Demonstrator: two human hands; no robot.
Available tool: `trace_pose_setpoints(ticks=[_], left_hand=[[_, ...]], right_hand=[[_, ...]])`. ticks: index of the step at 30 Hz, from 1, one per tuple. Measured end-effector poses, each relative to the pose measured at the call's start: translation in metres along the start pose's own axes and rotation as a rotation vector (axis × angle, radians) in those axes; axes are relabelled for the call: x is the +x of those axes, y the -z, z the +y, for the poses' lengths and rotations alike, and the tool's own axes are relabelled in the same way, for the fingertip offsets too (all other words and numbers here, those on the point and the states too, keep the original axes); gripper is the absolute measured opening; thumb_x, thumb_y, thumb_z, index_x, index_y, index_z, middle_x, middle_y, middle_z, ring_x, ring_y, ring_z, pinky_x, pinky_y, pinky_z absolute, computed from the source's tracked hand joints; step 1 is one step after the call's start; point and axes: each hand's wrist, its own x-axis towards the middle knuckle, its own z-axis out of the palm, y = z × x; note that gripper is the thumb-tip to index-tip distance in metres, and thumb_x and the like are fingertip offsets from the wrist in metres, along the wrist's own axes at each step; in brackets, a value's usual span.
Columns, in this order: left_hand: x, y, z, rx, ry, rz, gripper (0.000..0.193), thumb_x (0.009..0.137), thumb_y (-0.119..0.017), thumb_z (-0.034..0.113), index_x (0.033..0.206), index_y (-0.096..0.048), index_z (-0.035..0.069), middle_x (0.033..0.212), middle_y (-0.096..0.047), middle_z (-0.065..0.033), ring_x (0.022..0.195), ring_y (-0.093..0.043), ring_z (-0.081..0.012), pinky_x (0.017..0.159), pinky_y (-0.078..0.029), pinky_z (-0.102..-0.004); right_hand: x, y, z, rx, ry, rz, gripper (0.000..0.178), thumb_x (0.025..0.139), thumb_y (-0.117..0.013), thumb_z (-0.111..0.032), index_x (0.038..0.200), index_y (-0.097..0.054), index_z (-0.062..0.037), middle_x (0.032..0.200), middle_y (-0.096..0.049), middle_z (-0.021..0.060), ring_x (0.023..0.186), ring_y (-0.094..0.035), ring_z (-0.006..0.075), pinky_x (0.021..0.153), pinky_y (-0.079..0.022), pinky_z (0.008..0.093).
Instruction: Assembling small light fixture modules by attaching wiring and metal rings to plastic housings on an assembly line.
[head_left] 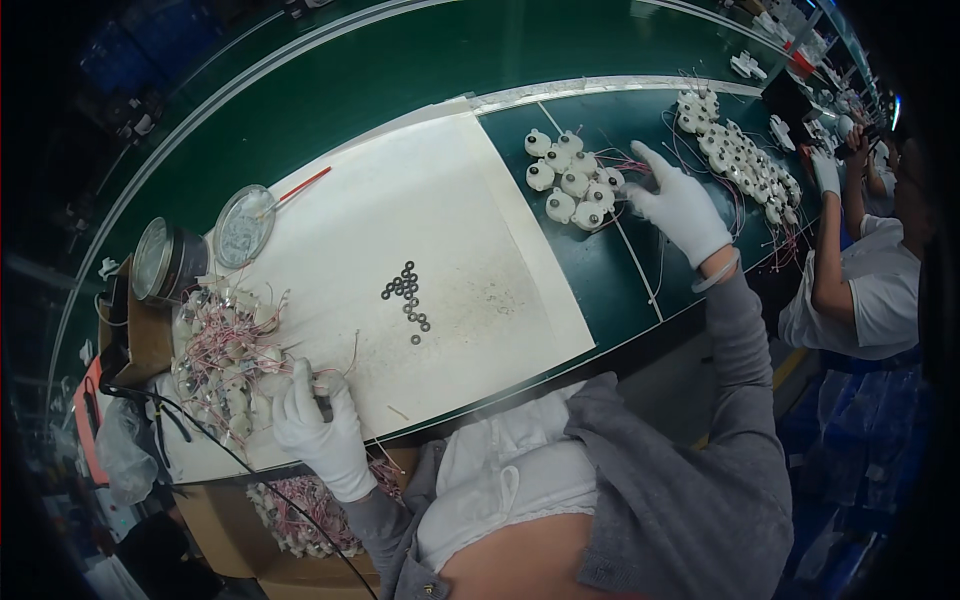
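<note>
My left hand, in a white glove, is at the near left of the white sheet, beside a pile of small white motors with tangled pink wires. Its fingers are closed around one small white motor, mostly hidden by the glove. My right hand, also gloved, is over the green tabletop at the right. Its thumb and forefinger are spread, with nothing visible between them. Just left of these fingertips stands a cluster of round white motors with dark centres, their wires trailing toward my hand.
Small black rings lie mid-sheet. Behind the pile are a clear dish, a red stick and a round tin. More motors lie farther right, near a co-worker. A cardboard box of wired parts sits below the table edge.
</note>
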Motion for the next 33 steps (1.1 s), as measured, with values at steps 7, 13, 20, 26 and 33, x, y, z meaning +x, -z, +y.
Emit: trace_pose_setpoints(ticks=[7, 13, 20, 26, 33], left_hand=[[0.001, 0.000, 0.003, -0.013, -0.019, 0.023, 0.040, 0.087, -0.079, 0.012, 0.124, -0.071, 0.000, 0.106, -0.075, -0.0164, 0.099, -0.067, -0.0400, 0.086, -0.054, -0.0502], [0.001, 0.001, 0.003, -0.016, -0.020, 0.034, 0.040, 0.086, -0.078, 0.011, 0.124, -0.071, 0.000, 0.104, -0.075, -0.0163, 0.096, -0.067, -0.0397, 0.084, -0.054, -0.0498], [0.004, 0.000, 0.004, -0.032, -0.040, 0.066, 0.038, 0.085, -0.078, 0.009, 0.121, -0.072, -0.001, 0.102, -0.074, -0.0166, 0.094, -0.067, -0.0403, 0.082, -0.054, -0.0498], [0.005, 0.002, 0.006, -0.048, -0.035, 0.062, 0.037, 0.085, -0.077, 0.008, 0.121, -0.072, 0.000, 0.101, -0.074, -0.0154, 0.094, -0.067, -0.0407, 0.083, -0.055, -0.0501], [0.006, 0.002, 0.006, -0.025, -0.049, 0.085, 0.036, 0.085, -0.078, 0.008, 0.120, -0.072, 0.000, 0.093, -0.071, -0.0143, 0.092, -0.066, -0.0401, 0.083, -0.054, -0.0498]], right_hand=[[-0.007, -0.013, -0.018, 0.132, -0.054, 0.041, 0.075, 0.091, -0.075, -0.033, 0.155, -0.051, -0.0035, 0.105, -0.075, 0.0188, 0.094, -0.073, 0.0295, 0.085, -0.056, 0.0379], [-0.001, -0.005, -0.006, 0.274, -0.074, 0.022, 0.074, 0.090, -0.076, -0.027, 0.155, -0.052, -0.0033, 0.103, -0.075, 0.0151, 0.091, -0.071, 0.0205, 0.083, -0.056, 0.0324], [0.020, 0.007, 0.018, 0.123, 0.077, 0.166, 0.043, 0.095, -0.073, -0.016, 0.136, -0.070, -0.0034, 0.111, -0.078, 0.0117, 0.098, -0.073, 0.0194, 0.087, -0.056, 0.0335], [0.023, 0.012, 0.018, -0.062, -0.024, 0.005, 0.028, 0.093, -0.069, -0.015, 0.118, -0.077, -0.0047, 0.110, -0.078, 0.0181, 0.100, -0.075, 0.0287, 0.089, -0.057, 0.0358], [0.021, 0.013, 0.004, -0.310, 0.050, -0.086, 0.034, 0.089, -0.065, -0.009, 0.121, -0.076, -0.0036, 0.115, -0.077, 0.0199, 0.105, -0.075, 0.0295, 0.093, -0.057, 0.0368]])
